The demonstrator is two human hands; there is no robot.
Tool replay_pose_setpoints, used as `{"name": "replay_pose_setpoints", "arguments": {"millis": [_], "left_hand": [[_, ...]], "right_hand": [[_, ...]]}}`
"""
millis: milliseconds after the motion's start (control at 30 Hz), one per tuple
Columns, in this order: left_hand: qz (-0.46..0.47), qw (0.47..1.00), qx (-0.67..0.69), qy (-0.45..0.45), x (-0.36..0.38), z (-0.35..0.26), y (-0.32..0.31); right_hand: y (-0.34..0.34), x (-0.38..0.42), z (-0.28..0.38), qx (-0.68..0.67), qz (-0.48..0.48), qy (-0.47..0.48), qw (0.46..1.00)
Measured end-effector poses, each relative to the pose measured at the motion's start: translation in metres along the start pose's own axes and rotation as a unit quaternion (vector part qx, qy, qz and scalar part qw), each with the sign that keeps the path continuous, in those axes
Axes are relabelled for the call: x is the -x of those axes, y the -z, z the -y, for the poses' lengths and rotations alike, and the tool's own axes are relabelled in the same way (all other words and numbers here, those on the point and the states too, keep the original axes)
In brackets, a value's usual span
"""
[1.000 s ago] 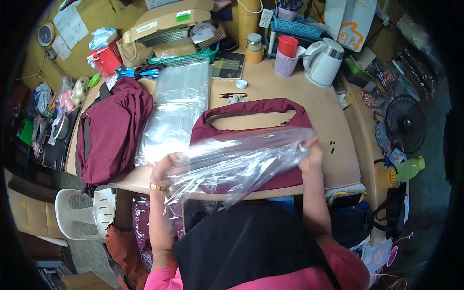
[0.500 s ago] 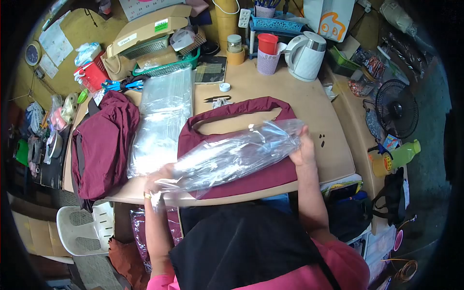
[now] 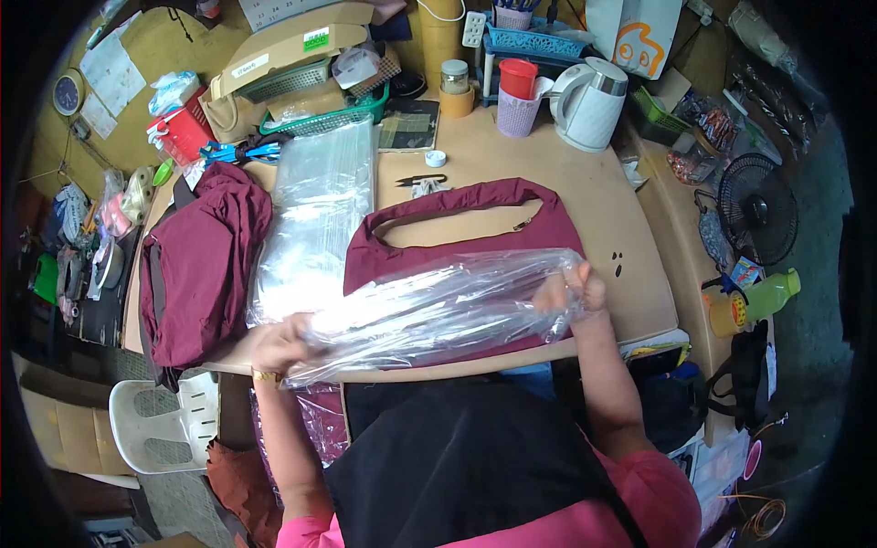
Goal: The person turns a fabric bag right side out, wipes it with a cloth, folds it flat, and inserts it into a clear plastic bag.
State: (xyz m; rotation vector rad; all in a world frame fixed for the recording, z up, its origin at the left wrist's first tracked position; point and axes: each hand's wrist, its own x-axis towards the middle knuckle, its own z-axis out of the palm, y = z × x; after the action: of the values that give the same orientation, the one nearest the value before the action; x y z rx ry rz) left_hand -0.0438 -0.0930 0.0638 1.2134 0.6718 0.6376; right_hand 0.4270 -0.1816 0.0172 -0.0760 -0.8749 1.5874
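A clear plastic bag point(image 3: 438, 306) is stretched crosswise between my two hands, above the lower part of a maroon shoulder bag point(image 3: 402, 260). My left hand point(image 3: 285, 345) is closed on the plastic's left end, near the table's front edge. At the other end, my right hand point(image 3: 583, 288) grips the plastic, and some of its fingers show through the film. The shoulder bag lies flat with its looped handle toward the far side; the plastic partly covers its body. A stack of clear plastic bags point(image 3: 315, 210) lies to the left.
More maroon bags point(image 3: 206, 274) are piled at the table's left. Thread snippers point(image 3: 420, 180) and a small white roll point(image 3: 435, 158) lie beyond the handle. A kettle point(image 3: 589, 105), a purple cup point(image 3: 518, 114) and a green basket point(image 3: 365, 110) stand at the back.
The plastic bag has come lower and nearer to me, baring more of the maroon bag. My right hand has moved down; my left has shifted slightly left. The view has shifted slightly.
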Motion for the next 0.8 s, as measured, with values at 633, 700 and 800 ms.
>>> {"name": "replay_pose_setpoints", "arguments": {"millis": [633, 700, 800], "left_hand": [[-0.291, 0.841, -0.353, -0.289, -0.033, 0.019, -0.076], [-0.224, 0.797, -0.501, -0.251, -0.047, 0.020, -0.139], [-0.170, 0.820, -0.504, -0.211, -0.082, 0.053, -0.155]], "right_hand": [[0.006, -0.031, 0.001, 0.877, 0.098, -0.175, 0.437], [0.014, -0.020, -0.009, 0.896, 0.043, -0.174, 0.407], [0.007, -0.016, -0.015, 0.907, -0.023, -0.195, 0.373]]}}
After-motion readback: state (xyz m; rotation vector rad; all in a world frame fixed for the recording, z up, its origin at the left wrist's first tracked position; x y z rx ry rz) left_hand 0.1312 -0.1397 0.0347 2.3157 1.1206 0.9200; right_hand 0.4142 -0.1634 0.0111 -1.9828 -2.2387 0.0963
